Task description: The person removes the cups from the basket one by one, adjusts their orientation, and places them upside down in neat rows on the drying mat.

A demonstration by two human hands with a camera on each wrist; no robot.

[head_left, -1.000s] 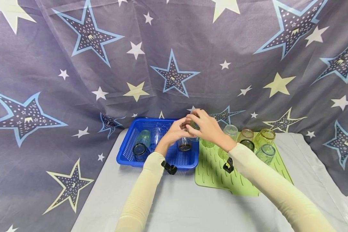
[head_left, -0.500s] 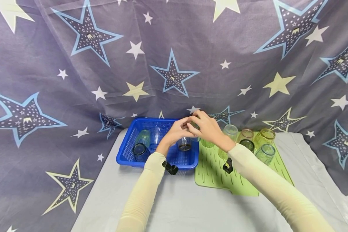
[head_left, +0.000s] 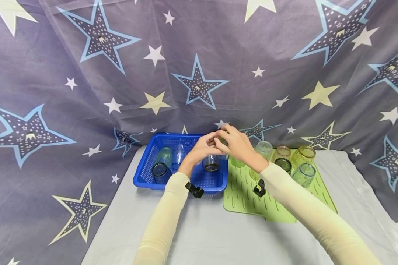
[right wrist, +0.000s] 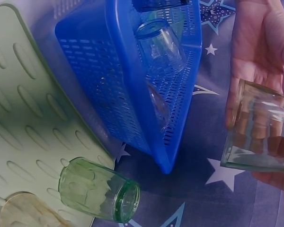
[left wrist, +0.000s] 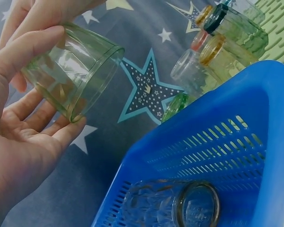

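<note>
Both hands hold one pale green drinking glass [left wrist: 75,71] in the air, behind the right part of the blue basket in the head view. The left hand [head_left: 200,151] has its thumb on the glass and its fingers under the side. From the other end, the right hand [head_left: 237,145] grips the glass with curled fingers. Tilted on its side, the glass [right wrist: 262,127] shows its wall in the right wrist view. In the head view the hands hide most of it. A clear glass with a dark rim [head_left: 211,163] lies below the left hand, inside the basket.
The blue basket [head_left: 139,178] also holds a green glass [head_left: 164,156], a clear glass [head_left: 179,154] and a dark blue glass [head_left: 160,173]. On the right, a green drying mat [head_left: 248,200] bears several upside-down coloured glasses, among them a yellow one [head_left: 303,156]. A starry curtain [head_left: 199,117] hangs behind.
Both hands stay almost in the same place with the glass between them. The fingers shift slightly around it, and the head view moves a little.
</note>
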